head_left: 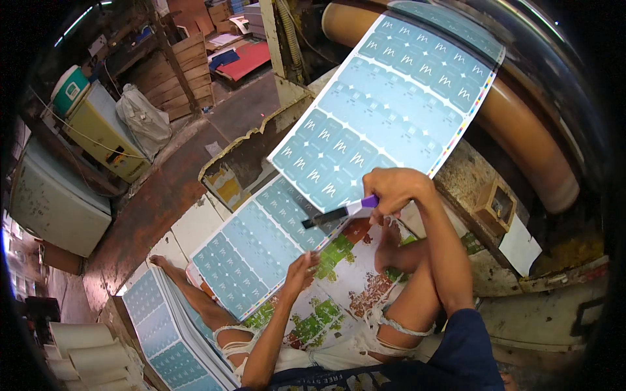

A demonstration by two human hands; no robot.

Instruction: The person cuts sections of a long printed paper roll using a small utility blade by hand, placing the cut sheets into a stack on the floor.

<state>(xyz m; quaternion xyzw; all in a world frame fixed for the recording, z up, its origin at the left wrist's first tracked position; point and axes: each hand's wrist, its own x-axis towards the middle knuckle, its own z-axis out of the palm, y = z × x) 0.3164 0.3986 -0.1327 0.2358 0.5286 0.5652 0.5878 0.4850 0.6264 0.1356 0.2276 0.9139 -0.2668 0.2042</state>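
And here is the right hand (399, 190), just right of centre, wrapped firmly round a tool with a purple handle (370, 201), its dark, flat end (326, 218) pointing left and a little down. That grip is gripping, no doubt about it!

Now look at the geometry: the upper printed sheet (391, 104) comes slanting from the brown roller (535, 143) at upper right toward the centre, its long axis running upper right to lower left. Its lower edge sits up and left of the right hand, and the tool lies aslant to that axis, right where the upper sheet overlaps the lower printed sheet (248, 244) in the view. Whether those two lengths join, one can't tell from here.

The lower sheet carries on down and left, past the person's left hand (301, 274), which is beside its right-hand border, fingers lightly curled; pinching or merely near, it's impossible to say. So the right hand is nearer the upper sheet, the left nearer the lower, with the dark end between them.
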